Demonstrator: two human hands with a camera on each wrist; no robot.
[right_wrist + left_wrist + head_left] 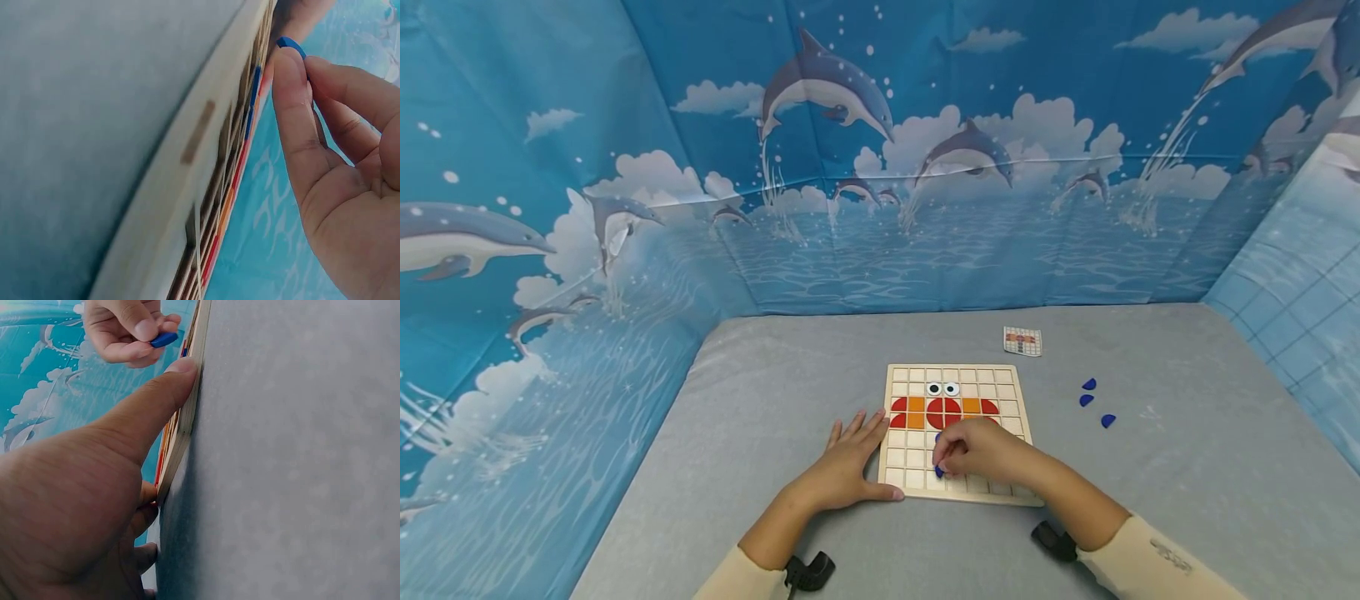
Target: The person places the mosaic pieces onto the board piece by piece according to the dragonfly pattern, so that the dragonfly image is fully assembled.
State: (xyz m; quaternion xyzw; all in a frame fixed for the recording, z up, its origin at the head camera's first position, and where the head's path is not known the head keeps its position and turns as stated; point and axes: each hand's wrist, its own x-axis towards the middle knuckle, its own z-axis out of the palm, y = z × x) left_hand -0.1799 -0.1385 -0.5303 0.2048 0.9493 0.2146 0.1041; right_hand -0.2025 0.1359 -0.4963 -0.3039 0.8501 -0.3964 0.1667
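Note:
A wooden grid board (895,479) lies on the grey surface, with red and orange pieces and two eye pieces (942,389) set in its cells. My left hand (846,468) rests at the board's left edge, fingers spread and thumb along the near corner. Above the board's lower middle, my right hand (981,450) pinches a blue quarter-round piece (164,340) between thumb and fingertips. In the right wrist view that blue piece (291,45) shows at the fingertips, over the board's rim. Part of the pattern is hidden under the right hand.
Right of the board lie three loose blue pieces (1087,400). A small pattern card (1022,341) lies beyond the board's far right corner. A dolphin-print curtain (880,250) stands behind and along the sides of the grey surface (760,400).

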